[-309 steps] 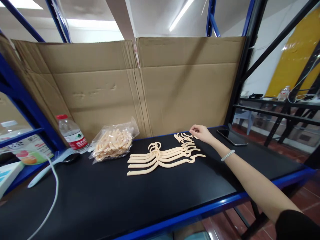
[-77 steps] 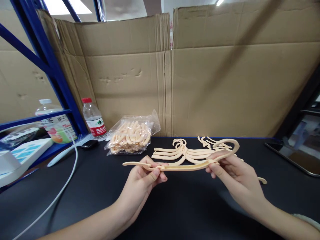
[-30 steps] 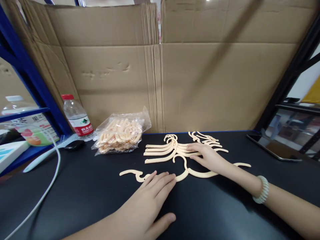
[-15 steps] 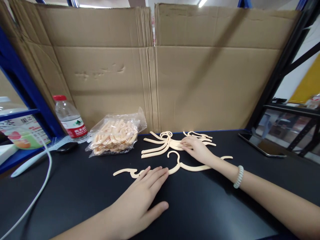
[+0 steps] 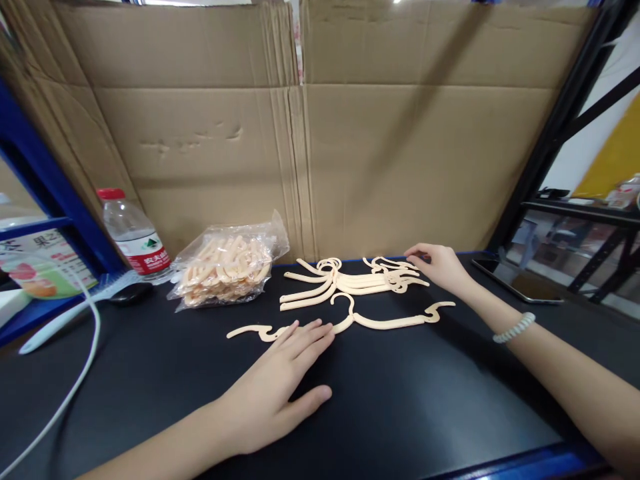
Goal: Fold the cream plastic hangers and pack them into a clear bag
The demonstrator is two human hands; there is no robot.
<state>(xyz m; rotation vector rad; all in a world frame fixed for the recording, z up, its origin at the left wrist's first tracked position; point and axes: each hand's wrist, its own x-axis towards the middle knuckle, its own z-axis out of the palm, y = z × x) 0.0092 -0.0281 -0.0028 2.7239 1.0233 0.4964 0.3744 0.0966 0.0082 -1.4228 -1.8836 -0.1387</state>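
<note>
My left hand (image 5: 283,387) lies flat with its fingers stretched out, the fingertips over the left arm of a cream plastic hanger (image 5: 393,324). This hanger has a curved hook and an S-shaped end on each side; my fingers hide part of its left arm. Behind it is a loose stack of similar hanger pieces (image 5: 363,283), overlapping, with hooks and curled ends at both sides. Just right of the stack, my right hand (image 5: 440,267) is raised, with a gap between thumb and finger and nothing visible in them.
A clear plastic bag (image 5: 227,267) full of cream pieces sits back left, beside a red-capped water bottle (image 5: 143,243). A pale-handled brush (image 5: 65,320), a black mouse-like object (image 5: 131,294) and a white cable (image 5: 93,347) lie left. A phone (image 5: 517,281) lies far right, before the cardboard wall (image 5: 400,167).
My right hand has moved right and away from the stack, uncovering its right ends and the front hanger's right end. My left hand stays on the hanger. The view has shifted slightly.
</note>
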